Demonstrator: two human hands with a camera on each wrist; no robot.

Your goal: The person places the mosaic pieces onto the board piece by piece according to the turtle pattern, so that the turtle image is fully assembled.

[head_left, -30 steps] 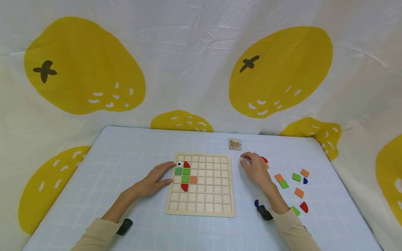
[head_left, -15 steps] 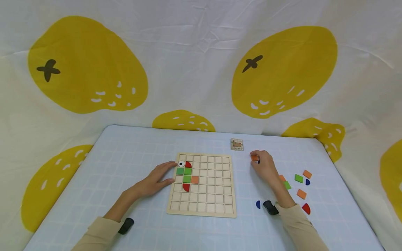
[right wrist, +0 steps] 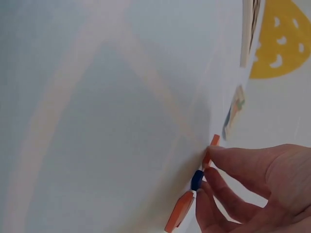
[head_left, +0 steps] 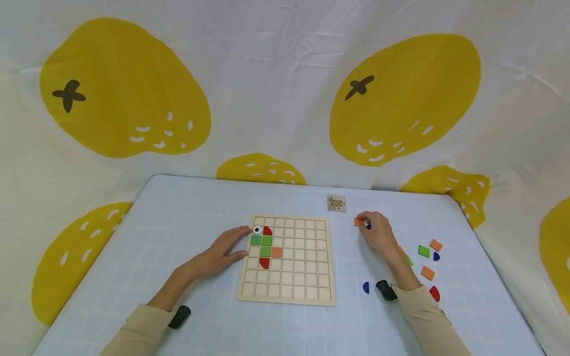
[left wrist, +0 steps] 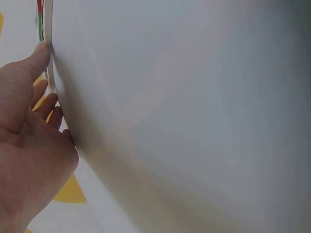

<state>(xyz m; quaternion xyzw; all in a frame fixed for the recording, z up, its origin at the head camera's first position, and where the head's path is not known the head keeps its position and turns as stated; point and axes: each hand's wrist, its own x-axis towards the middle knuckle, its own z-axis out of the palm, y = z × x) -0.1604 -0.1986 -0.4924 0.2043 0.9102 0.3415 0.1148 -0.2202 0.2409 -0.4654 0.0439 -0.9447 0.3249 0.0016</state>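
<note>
A white cloth printed with big yellow fruit [head_left: 276, 94] hangs behind and at the sides, screening off the room. Before it stands a table [head_left: 191, 207] with a pale blue, faintly checked top that looks flat and smooth. On it lies a square, pale wooden grid board [head_left: 239, 287], with some small coloured tiles [head_left: 265, 240] set toward its left side. The left hand [head_left: 218, 253] is relaxed at the board's left edge, fingers extended; the right hand [head_left: 378, 235] is closed in a pinch. A small printed card [head_left: 336, 202] lies near the far edge. Right of the board, between right thumb and index finger, is a thin orange square tile [head_left: 358, 222]; whether it touches the table I cannot tell. It should be light, stiff and hard to break, perhaps slightly slippery on its faces, so opposite edges suit best. Just beside it sits a dark blue half-round piece [right wrist: 197, 180].
</note>
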